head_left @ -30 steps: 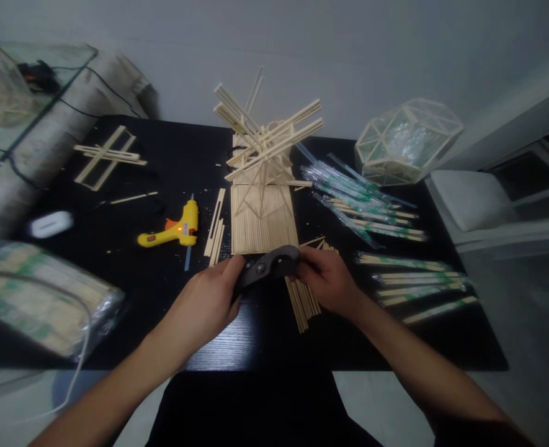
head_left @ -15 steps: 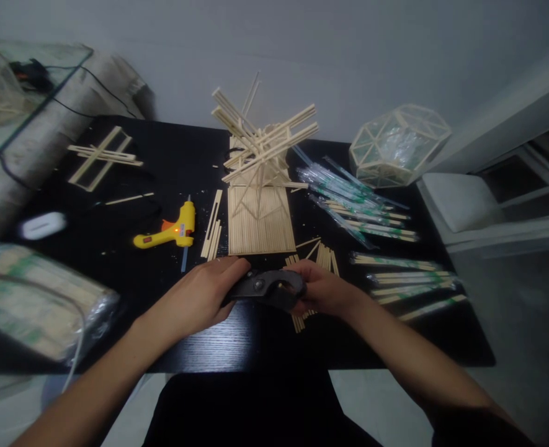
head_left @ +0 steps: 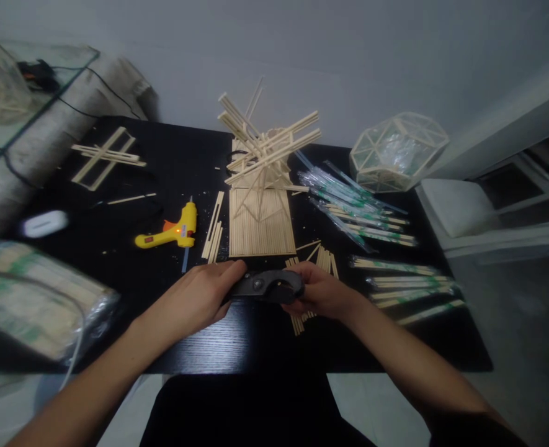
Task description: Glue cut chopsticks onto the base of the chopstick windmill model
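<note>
A dark cutting tool is held level above the front of the black table. My left hand is wrapped round its handles. At its jaw end, my right hand is closed with the fingertips together; a small pale stick end shows inside the jaws, mostly hidden. Just beyond lies a flat panel of wooden sticks, with a windmill-like stick model standing at its back. Short loose sticks lie under and beside my right hand.
A yellow glue gun lies left of the panel, near a crossed stick frame. Wrapped stick bundles and a polyhedral stick frame are at the right. A large wrapped bundle lies at the left front.
The cutting tool's jaws look more closed, their lower part having moved up. Both hands keep their hold, and the view has shifted slightly.
</note>
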Available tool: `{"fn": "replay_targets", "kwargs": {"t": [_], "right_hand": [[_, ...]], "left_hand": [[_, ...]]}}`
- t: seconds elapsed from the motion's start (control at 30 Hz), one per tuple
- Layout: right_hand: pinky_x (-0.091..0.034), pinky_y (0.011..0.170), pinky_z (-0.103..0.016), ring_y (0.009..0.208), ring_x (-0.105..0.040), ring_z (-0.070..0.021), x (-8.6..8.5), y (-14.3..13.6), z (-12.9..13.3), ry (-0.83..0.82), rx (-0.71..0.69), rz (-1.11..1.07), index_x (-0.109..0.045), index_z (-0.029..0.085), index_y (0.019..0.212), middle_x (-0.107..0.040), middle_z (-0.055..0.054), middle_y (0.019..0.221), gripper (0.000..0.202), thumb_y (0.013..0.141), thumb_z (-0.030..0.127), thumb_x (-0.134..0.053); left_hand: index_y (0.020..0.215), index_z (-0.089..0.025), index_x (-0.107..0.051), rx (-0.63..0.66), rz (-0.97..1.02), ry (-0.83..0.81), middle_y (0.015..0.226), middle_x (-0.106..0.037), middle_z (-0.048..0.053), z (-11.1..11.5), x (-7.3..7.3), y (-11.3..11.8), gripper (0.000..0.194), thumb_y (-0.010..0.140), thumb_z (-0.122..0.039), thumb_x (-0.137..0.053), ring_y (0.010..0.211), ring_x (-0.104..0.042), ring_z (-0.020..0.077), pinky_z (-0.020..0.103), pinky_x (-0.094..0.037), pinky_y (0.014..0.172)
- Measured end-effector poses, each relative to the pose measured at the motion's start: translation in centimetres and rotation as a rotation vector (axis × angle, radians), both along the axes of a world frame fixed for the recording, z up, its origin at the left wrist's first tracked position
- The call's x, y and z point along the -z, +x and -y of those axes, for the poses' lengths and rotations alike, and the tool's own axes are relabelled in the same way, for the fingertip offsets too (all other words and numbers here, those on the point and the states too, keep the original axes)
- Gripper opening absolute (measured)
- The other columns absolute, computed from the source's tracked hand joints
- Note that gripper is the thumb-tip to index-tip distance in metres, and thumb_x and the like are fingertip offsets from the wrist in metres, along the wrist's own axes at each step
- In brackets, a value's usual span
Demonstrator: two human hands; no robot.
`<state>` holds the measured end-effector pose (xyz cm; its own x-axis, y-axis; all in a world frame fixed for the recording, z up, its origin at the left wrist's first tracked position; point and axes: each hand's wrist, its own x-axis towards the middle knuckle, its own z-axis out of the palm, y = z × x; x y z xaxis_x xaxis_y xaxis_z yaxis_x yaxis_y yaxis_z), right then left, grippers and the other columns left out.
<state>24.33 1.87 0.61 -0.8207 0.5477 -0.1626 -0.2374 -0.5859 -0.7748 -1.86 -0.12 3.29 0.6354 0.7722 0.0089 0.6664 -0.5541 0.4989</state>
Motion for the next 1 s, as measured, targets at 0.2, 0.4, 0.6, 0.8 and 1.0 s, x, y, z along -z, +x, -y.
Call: {"fn": "replay_targets", "kwargs": {"t": [0.2,0.4,0.6,0.8,1.0], "right_hand": [[-0.023,0.045,-0.02,0.051,-0.04,-0.0056,-0.9,0.3,-0.4,0.128,0.02,0.097,-0.063,0.015,0.079,-0.053,0.005,0.063,0.04,0.095,0.05,-0.077],[-0.026,0.047,-0.019,0.052,-0.04,-0.0053,-1.8,0.6,-0.6,0.213,0.105,0.172,-0.07,0.014,0.086,-0.054,0.005,0.062,0.033,0.098,0.045,-0.073],[-0.029,0.048,-0.019,0.055,-0.045,-0.0061,-1.3,0.6,-0.7,0.223,0.156,0.167,-0.072,0.015,0.087,-0.056,0.005,0.063,0.028,0.099,0.041,-0.072],[-0.041,0.053,-0.021,0.056,-0.051,-0.008,-1.6,0.0,-0.2,0.477,0.31,0.353,-0.071,0.017,0.092,-0.063,0.003,0.068,0.027,0.103,0.04,-0.064],[-0.052,0.069,-0.023,0.069,-0.065,-0.0109,-1.2,-0.5,0.8,1.074,0.549,0.622,-0.069,0.019,0.094,-0.071,0.0,0.079,0.02,0.108,0.023,-0.055]], "left_hand": [[0.095,-0.023,-0.047,-0.023,-0.029,-0.013,0.083,-0.063,0.001,0.0,-0.1,-0.3,0.016,0.088,-0.009,-0.046,0.07,-0.064,0.0184,0.03,-0.045,0.061],[0.097,-0.022,-0.053,-0.168,0.146,-0.159,0.081,-0.065,-0.001,-0.1,-0.5,-0.8,0.01,0.091,-0.015,-0.049,0.069,-0.065,0.0151,0.025,-0.047,0.063],[0.097,-0.021,-0.06,-0.473,0.191,-0.114,0.08,-0.067,-0.001,-0.5,-1.1,-2.4,0.026,0.102,-0.045,-0.051,0.071,-0.062,0.0173,0.028,-0.049,0.068],[0.102,-0.022,-0.062,-0.384,0.175,-0.196,0.083,-0.067,-0.002,0.6,-1.4,-1.4,0.024,0.103,-0.044,-0.053,0.07,-0.062,0.0156,0.027,-0.048,0.068],[0.098,-0.022,-0.06,-0.439,0.197,-0.237,0.078,-0.065,-0.002,1.4,-0.6,1.0,0.021,0.104,-0.041,-0.051,0.065,-0.063,0.0162,0.028,-0.048,0.063]]}}
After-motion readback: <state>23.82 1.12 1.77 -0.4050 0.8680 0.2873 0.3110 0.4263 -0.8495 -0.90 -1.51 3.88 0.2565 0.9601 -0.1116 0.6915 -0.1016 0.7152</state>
